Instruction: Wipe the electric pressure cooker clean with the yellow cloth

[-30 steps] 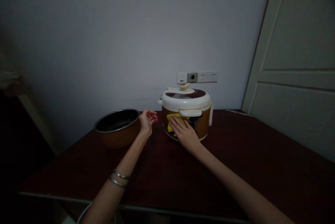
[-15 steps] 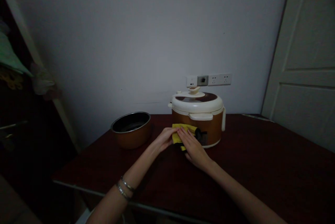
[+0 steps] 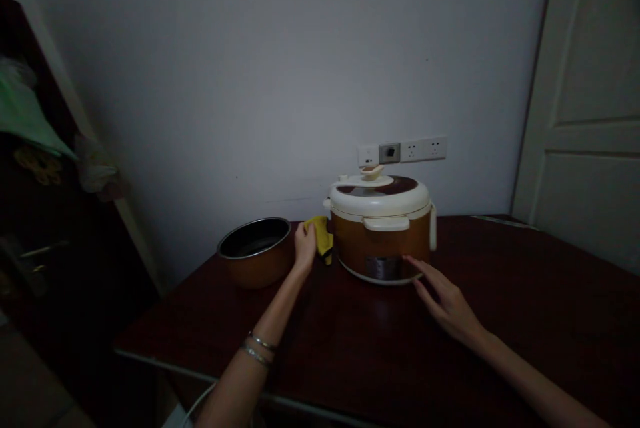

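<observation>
A brown rice cooker (image 3: pixel 383 245) with a cream lid stands at the back of a dark red table (image 3: pixel 380 341). My left hand (image 3: pixel 305 246) is closed on a yellow cloth (image 3: pixel 320 235) and presses it against the cooker's left side. My right hand (image 3: pixel 443 298) hovers open just right of the cooker's front base, its fingertips stretched out close to the lower edge. Two bracelets sit on my left forearm.
A brown inner pot (image 3: pixel 256 258) stands to the left of the cooker. Wall sockets (image 3: pixel 403 150) sit behind the cooker. A white door (image 3: pixel 590 148) is on the right and a dark shelf (image 3: pixel 45 181) with cloth items on the left.
The yellow cloth passed from my right hand at the cooker's front to my left hand, which now holds it at the cooker's left side. My right hand moved right and opened.
</observation>
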Tool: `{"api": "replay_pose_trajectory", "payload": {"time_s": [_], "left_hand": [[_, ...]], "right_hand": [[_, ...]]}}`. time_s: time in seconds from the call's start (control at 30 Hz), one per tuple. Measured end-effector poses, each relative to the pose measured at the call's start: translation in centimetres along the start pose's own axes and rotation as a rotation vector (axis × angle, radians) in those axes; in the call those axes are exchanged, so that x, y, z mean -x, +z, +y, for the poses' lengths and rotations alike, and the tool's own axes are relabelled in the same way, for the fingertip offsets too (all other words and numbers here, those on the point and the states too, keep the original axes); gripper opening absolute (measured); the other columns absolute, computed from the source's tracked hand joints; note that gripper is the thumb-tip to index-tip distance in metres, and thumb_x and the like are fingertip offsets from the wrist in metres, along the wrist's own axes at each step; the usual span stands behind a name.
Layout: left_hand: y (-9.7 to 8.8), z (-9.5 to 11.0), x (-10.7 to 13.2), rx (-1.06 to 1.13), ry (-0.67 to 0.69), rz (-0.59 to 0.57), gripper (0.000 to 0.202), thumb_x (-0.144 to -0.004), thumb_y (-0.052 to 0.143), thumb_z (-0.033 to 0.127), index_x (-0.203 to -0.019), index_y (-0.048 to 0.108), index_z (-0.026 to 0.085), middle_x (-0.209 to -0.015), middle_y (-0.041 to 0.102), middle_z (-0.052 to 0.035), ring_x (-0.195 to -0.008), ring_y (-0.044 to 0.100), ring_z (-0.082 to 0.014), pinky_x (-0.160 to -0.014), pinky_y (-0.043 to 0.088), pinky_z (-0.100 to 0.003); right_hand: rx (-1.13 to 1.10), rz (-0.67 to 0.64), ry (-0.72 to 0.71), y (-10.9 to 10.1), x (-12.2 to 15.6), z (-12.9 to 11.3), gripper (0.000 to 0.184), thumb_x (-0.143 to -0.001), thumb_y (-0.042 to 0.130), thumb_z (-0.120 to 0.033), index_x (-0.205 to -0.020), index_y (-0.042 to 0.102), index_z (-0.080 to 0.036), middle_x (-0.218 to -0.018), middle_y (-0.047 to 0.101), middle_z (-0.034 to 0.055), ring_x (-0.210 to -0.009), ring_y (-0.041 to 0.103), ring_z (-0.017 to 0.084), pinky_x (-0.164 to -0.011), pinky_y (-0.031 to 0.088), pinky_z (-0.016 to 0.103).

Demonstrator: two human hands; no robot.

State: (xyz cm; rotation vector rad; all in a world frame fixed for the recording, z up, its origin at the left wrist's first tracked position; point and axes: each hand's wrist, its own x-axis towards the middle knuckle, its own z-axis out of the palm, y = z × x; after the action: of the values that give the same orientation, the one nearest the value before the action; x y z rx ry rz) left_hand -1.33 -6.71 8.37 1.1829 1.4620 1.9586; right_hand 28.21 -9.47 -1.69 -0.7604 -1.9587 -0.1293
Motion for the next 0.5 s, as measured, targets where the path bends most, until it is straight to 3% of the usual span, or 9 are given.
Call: {"api": "replay_pose_trajectory", "payload": {"time_s": [0.13, 0.23, 0.37, 0.5], "left_hand": [[3.1, 0.1, 3.2, -0.028, 0.125, -0.153, 0.016, -0.081, 0.049, 0.031, -0.082, 0.059, 0.018, -0.086, 0.064, -0.0042, -0.082, 0.058, -0.0160, -0.074, 0.045, -0.025], [3.9, 0.4, 3.9, 0.061, 0.085, -0.194, 0.028, -0.088, 0.036, 0.032, -0.094, 0.060, 0.018, -0.108, 0.063, -0.0085, -0.101, 0.057, -0.0190, -0.080, 0.046, -0.027], [4.3, -0.4, 3.6, -0.048, 0.027, -0.113, 0.034, -0.087, 0.041, 0.034, -0.112, 0.055, 0.016, -0.125, 0.055, -0.0130, -0.117, 0.050, -0.0233, -0.096, 0.039, -0.033], [5.4, -2.4, 3.4, -0.183, -0.051, -0.081, 0.038, -0.086, 0.042, 0.033, -0.117, 0.053, 0.013, -0.131, 0.050, -0.0169, -0.130, 0.037, -0.0260, -0.108, 0.023, -0.036]], "right_hand": [[0.020, -0.013, 0.026, -0.7, 0.2, 0.9, 0.045, -0.089, 0.043, -0.027, -0.133, 0.043, -0.022, -0.128, 0.055, 0.0093, -0.116, 0.053, 0.022, -0.098, 0.045, 0.042], [0.063, 0.075, 0.106, -2.1, -0.6, 1.9, 0.041, -0.089, 0.042, -0.031, -0.128, 0.049, -0.020, -0.123, 0.059, 0.0104, -0.111, 0.056, 0.023, -0.096, 0.044, 0.043], [0.074, 0.314, 0.392, -3.6, -1.3, 4.9, 0.041, -0.088, 0.039, -0.037, -0.122, 0.054, -0.018, -0.119, 0.060, 0.0114, -0.107, 0.058, 0.025, -0.094, 0.043, 0.044], [-0.030, 0.392, 0.701, -2.4, -0.4, 9.9, 0.045, -0.087, 0.036, -0.040, -0.120, 0.055, -0.015, -0.118, 0.062, 0.0134, -0.107, 0.058, 0.025, -0.093, 0.043, 0.043]]}}
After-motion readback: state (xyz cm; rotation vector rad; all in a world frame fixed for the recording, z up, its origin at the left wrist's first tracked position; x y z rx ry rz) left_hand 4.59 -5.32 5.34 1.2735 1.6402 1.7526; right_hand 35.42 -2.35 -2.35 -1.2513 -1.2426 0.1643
